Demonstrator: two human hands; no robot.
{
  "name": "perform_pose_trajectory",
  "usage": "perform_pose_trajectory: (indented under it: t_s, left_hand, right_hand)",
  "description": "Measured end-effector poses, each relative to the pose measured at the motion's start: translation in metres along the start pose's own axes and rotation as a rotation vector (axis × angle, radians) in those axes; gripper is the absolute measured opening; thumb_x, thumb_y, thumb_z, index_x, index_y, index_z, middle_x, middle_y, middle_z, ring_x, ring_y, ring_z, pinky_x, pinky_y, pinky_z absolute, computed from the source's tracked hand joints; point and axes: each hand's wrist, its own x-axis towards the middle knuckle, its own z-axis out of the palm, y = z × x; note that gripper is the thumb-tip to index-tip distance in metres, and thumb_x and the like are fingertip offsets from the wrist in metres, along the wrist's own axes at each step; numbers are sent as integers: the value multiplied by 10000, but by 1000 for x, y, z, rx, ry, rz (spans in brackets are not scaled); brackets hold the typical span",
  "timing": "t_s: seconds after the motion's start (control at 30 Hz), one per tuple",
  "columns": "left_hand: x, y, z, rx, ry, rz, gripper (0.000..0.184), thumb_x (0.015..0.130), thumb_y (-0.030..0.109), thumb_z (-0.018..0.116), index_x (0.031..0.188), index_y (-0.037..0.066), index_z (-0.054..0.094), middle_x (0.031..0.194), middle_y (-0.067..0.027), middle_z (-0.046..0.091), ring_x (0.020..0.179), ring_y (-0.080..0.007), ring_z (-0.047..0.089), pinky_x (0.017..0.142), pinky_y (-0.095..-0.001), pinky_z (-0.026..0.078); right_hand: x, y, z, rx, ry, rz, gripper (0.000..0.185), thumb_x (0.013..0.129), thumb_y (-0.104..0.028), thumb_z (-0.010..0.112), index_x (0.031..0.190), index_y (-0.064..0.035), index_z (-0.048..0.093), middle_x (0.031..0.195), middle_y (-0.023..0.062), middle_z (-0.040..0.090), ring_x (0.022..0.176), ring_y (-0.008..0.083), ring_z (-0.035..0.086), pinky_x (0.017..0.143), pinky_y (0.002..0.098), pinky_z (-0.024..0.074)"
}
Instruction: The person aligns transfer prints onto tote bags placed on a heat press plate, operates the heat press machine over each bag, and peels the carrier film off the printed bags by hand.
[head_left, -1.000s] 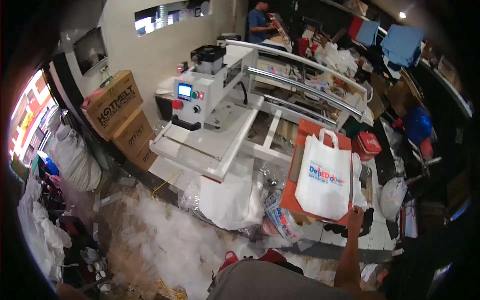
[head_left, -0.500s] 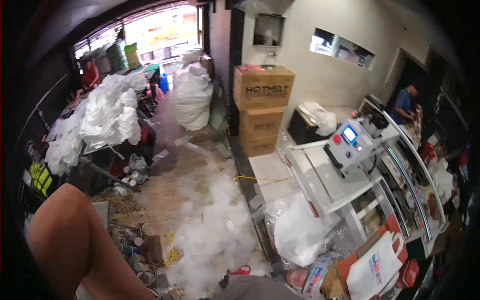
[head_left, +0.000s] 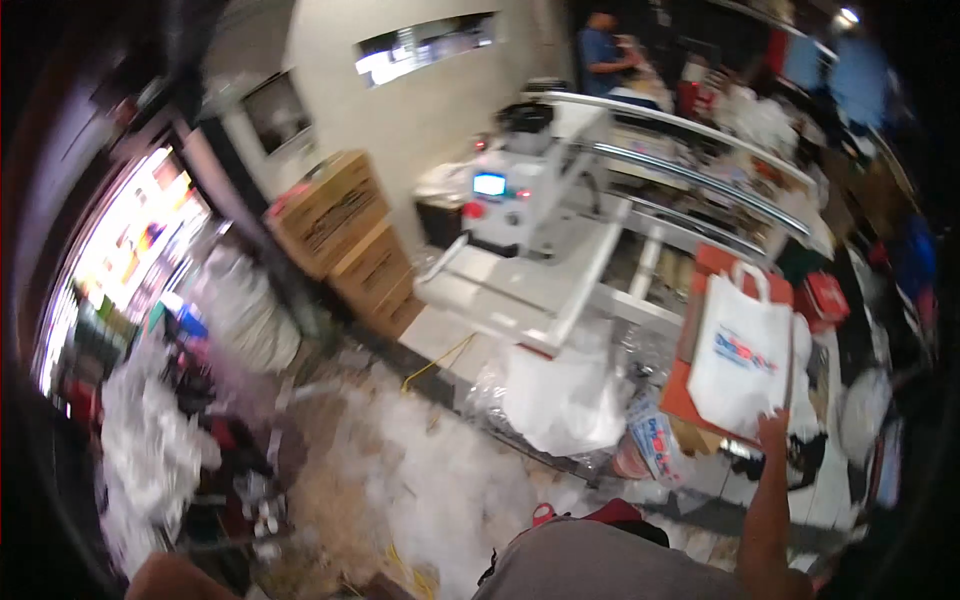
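Note:
My right hand (head_left: 772, 430) is at the lower right corner of a white tote bag (head_left: 735, 365), and its fingers look closed on the bag's edge; fine finger detail is blurred. The bag lies flat with its handle at the top and has red and blue print. Beneath it is an orange-red board (head_left: 682, 385). Left of the board stands a white press machine (head_left: 520, 215) with a lit blue screen and a red button. My left hand is out of view; only a bare bent limb shows at the lower left.
Stacked cardboard boxes (head_left: 335, 215) stand by the wall. White material in clear plastic (head_left: 570, 400) lies under the machine. A red box (head_left: 823, 300) sits right of the bag. Another person (head_left: 605, 55) is at the back. White piles (head_left: 150, 440) stand at left.
The view has swung to the right, bringing the machine and tote bag nearer the middle. My right hand has come into view at the bag's lower corner.

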Motion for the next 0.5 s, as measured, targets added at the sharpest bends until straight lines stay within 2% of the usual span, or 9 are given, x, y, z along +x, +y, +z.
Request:
perform_pose_trajectory:
  t_s: [0.07, 0.13, 0.23, 0.37, 0.43, 0.5]
  left_hand:
    - [1, -6, 2, -13, -7, -9, 285, 995, 241, 486, 1221, 92, 574, 1145, -67, 609, 1088, -199, 552, 983, -356, 405]
    - [9, -6, 6, -16, -30, 2, 285, 995, 239, 485, 1223, 92, 573, 1147, -68, 609, 1092, -201, 552, 985, -357, 405]
    - [13, -8, 13, -35, -41, 11, 286, 994, 236, 485, 1226, 93, 571, 1150, -70, 609, 1096, -203, 553, 987, -359, 405]
    - [19, -9, 23, -53, -60, 15, 287, 994, 233, 485, 1231, 93, 568, 1154, -71, 610, 1103, -205, 553, 990, -362, 406]
    - [21, -10, 27, -61, -63, 17, 287, 994, 231, 485, 1233, 94, 567, 1156, -72, 610, 1106, -206, 554, 992, -363, 406]
    - [20, -11, 27, -62, -59, 16, 288, 994, 229, 485, 1235, 94, 565, 1158, -73, 610, 1109, -208, 554, 993, -364, 406]
  right_hand:
    - [-24, -93, -56, 108, 160, 188, 419, 843, -231, 681, 1151, 33, 577, 1059, 251, 618, 1000, 393, 607, 923, 458, 471]
    - [-16, -90, -55, 199, 203, 343, 479, 810, -262, 714, 1148, 47, 573, 1096, 262, 616, 1053, 419, 594, 916, 473, 480]
    - [-17, -72, -43, 82, 222, 302, 500, 823, -289, 703, 1185, 27, 563, 1157, 260, 604, 1091, 430, 584, 948, 475, 470]
    - [-23, -99, -55, -2, 229, 373, 555, 813, -349, 693, 1226, -5, 556, 1173, 256, 604, 1112, 435, 581, 981, 495, 462]
    - [-21, -102, -63, -96, 196, 562, 563, 816, -369, 666, 1245, -22, 553, 1163, 264, 612, 1114, 440, 583, 986, 516, 460]
    - [-15, -91, -58, -73, 199, 494, 550, 816, -366, 658, 1233, -20, 564, 1140, 274, 622, 1093, 448, 595, 972, 523, 469]
